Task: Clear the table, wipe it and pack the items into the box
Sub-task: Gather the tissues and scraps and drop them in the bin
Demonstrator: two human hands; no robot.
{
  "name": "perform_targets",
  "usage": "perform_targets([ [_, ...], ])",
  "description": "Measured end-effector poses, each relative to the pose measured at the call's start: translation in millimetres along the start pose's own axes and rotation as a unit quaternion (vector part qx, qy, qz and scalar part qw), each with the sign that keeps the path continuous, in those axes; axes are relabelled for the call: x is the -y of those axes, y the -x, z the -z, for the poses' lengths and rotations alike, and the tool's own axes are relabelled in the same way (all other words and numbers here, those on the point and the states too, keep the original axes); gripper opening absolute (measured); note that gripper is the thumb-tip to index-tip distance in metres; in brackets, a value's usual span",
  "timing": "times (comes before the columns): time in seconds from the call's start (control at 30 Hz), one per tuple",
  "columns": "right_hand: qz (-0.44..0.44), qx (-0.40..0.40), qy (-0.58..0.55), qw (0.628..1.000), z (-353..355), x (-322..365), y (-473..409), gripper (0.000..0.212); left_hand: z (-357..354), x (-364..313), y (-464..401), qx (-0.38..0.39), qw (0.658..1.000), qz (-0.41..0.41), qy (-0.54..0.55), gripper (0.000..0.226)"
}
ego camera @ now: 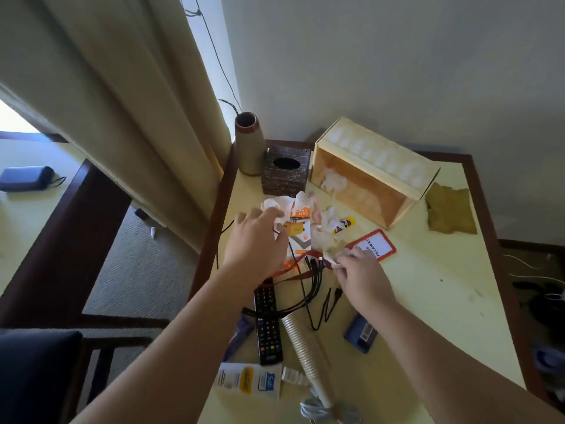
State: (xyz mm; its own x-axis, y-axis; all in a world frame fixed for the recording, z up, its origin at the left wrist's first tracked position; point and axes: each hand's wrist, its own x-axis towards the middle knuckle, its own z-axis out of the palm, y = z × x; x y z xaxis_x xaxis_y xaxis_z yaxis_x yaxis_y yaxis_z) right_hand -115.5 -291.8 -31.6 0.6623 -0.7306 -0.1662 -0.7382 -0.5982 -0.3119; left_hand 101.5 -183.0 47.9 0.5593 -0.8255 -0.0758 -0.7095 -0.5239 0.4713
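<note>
A cluttered pale-yellow table (428, 295) carries an open wooden box (367, 175) lying on its side at the back, with white tissue inside. My left hand (256, 240) reaches over an orange charger pack (298, 234), its fingers touching a crumpled white tissue (276, 206). My right hand (363, 273) pinches another crumpled tissue (328, 243) beside a red-framed card (374, 244). Black cables (312, 289), a remote (268, 319), a stack of paper cups (305, 350), a glue stick (344, 224) and a brown cloth (449, 211) lie around.
At the back left stand a vase (249, 142) and a dark tissue holder (286, 171). A white tube (247, 381), a small bottle (293, 374), a blue packet (360, 333) and a coiled grey cable (330, 408) lie near the front edge. A curtain (122, 96) hangs at left.
</note>
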Motion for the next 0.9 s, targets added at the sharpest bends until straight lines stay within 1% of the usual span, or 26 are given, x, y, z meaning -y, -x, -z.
perform_targets([
  [0.1, -0.012, -0.061, -0.042, 0.997, 17.6, 3.3, 6.3, 0.025, -11.2, -3.1, -43.8, 0.030, 0.995, 0.002, -0.096, 0.050],
  [0.2, -0.048, -0.095, -0.067, 0.992, 33.7, 5.4, 15.3, 0.022, -22.3, -3.5, -72.6, 0.082, 0.981, 0.020, -0.173, 0.052],
  [0.27, -0.070, -0.104, -0.084, 0.989, 40.4, 5.8, 21.7, 0.022, -29.8, -0.5, -82.1, 0.104, 0.972, 0.021, -0.209, 0.045],
  [0.3, -0.080, -0.107, -0.098, 0.986, 42.7, 5.4, 24.4, 0.023, -33.4, 2.0, -84.7, 0.103, 0.969, 0.015, -0.226, 0.039],
  [0.4, -0.110, -0.108, -0.156, 0.976, 46.3, 1.9, 32.5, 0.023, -41.4, 11.9, -83.9, 0.064, 0.968, -0.001, -0.242, 0.019],
  [0.47, -0.122, -0.102, -0.179, 0.971, 46.6, -0.5, 37.8, 0.022, -42.9, 19.1, -78.4, 0.028, 0.975, -0.012, -0.222, 0.013],
  [0.57, -0.129, -0.113, -0.200, 0.965, 48.0, -2.4, 43.8, 0.020, -36.8, 25.0, -66.7, -0.014, 0.986, -0.028, -0.165, 0.015],
  [0.67, -0.135, -0.135, -0.202, 0.961, 51.6, -1.8, 46.9, 0.017, -20.4, 17.2, -46.5, -0.050, 0.997, -0.034, -0.052, 0.013],
  [0.77, -0.139, -0.144, -0.224, 0.954, 53.0, 1.4, 44.3, 0.016, -3.2, 4.4, -8.0, -0.087, 0.993, -0.066, 0.036, 0.009],
  [0.83, -0.134, -0.132, -0.224, 0.956, 52.1, 4.7, 36.5, 0.014, 2.7, -1.3, 23.0, -0.088, 0.991, -0.067, 0.074, 0.005],
  [0.9, -0.122, -0.097, -0.210, 0.965, 49.5, 9.2, 23.7, 0.019, 3.6, -4.1, 51.4, -0.070, 0.991, -0.045, 0.101, 0.006],
])
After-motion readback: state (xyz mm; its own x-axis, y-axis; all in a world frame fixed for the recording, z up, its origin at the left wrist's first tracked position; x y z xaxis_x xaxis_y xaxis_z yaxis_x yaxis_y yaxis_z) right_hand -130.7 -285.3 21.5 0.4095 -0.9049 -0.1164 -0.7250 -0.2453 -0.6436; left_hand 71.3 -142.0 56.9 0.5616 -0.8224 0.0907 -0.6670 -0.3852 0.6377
